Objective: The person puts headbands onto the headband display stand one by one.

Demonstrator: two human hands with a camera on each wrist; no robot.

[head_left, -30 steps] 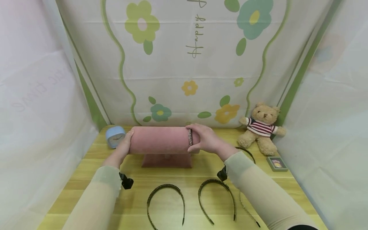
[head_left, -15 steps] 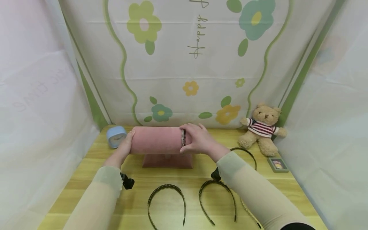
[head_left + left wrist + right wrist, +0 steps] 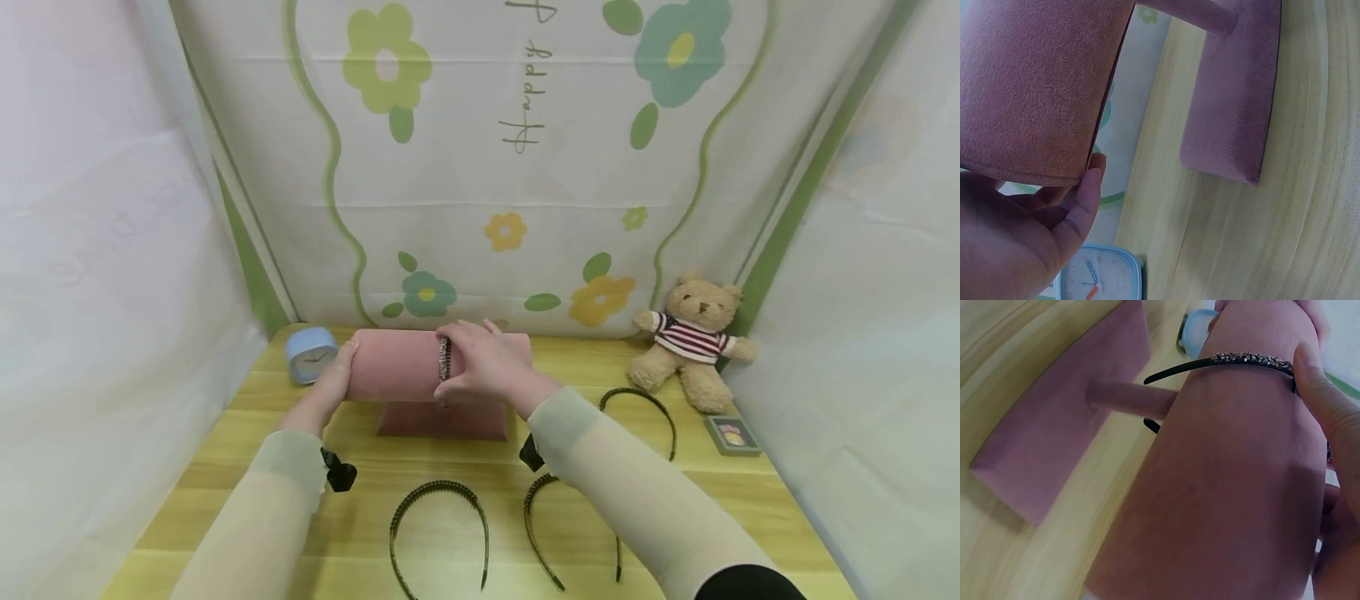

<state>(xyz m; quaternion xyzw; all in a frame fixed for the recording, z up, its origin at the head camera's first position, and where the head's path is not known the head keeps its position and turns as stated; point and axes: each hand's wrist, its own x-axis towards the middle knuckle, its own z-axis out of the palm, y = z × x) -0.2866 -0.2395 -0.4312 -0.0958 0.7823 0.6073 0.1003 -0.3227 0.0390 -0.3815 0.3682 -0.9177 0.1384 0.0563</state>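
A pink velvety headband display stand has a horizontal roll on a post and flat base. My left hand holds the roll's left end; in the left wrist view, the fingers curl against its end edge. Around the middle of the roll sits a glittery black headband, gripped by my right hand. The right wrist view shows the thumb on the headband's sparkly top, and its two dark tips hanging apart on either side of the post.
Two dark headbands lie in front, one near the middle and one partly under my right forearm. Another headband lies to the right. A blue clock, teddy bear and small framed picture stand around the wooden table.
My right hand has slid the headband leftward along the roll, from its right end to about the middle. My left hand stays at the left end. The view has shifted slightly.
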